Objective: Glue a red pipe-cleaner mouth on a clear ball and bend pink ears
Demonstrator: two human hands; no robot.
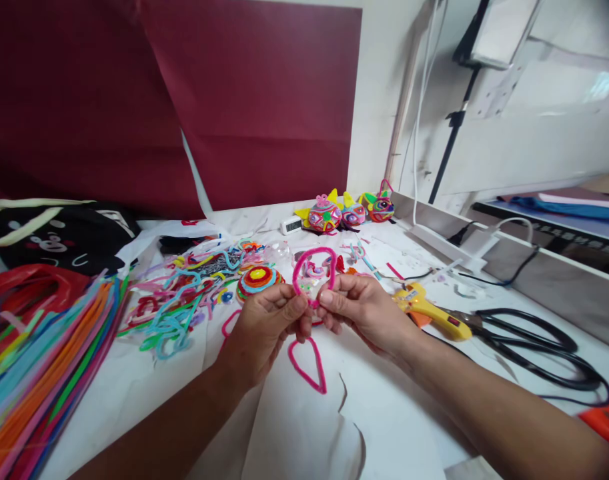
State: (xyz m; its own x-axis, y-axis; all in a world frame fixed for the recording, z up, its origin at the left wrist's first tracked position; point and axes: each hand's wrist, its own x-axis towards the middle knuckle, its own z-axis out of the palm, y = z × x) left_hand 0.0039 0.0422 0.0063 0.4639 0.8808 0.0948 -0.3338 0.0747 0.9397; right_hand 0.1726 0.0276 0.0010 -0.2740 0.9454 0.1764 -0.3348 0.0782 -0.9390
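My left hand [267,327] and my right hand [361,310] meet above the white table, fingers pinched together on a pink pipe cleaner [304,267]. The wire rises in a loop between the two hands, and its ends cross at my fingertips. Below the hands a second pink pipe-cleaner loop [309,363], drop-shaped, lies flat on the paper. Just behind my left hand sits a round ball [258,280] wound in red, green and yellow rings.
A thick bundle of straight coloured pipe cleaners [39,360] lies at the left, with a tangle of bent ones [184,300] beyond it. A yellow glue gun [427,310] and black cable [539,353] lie right. Finished colourful ornaments [344,212] stand at the back.
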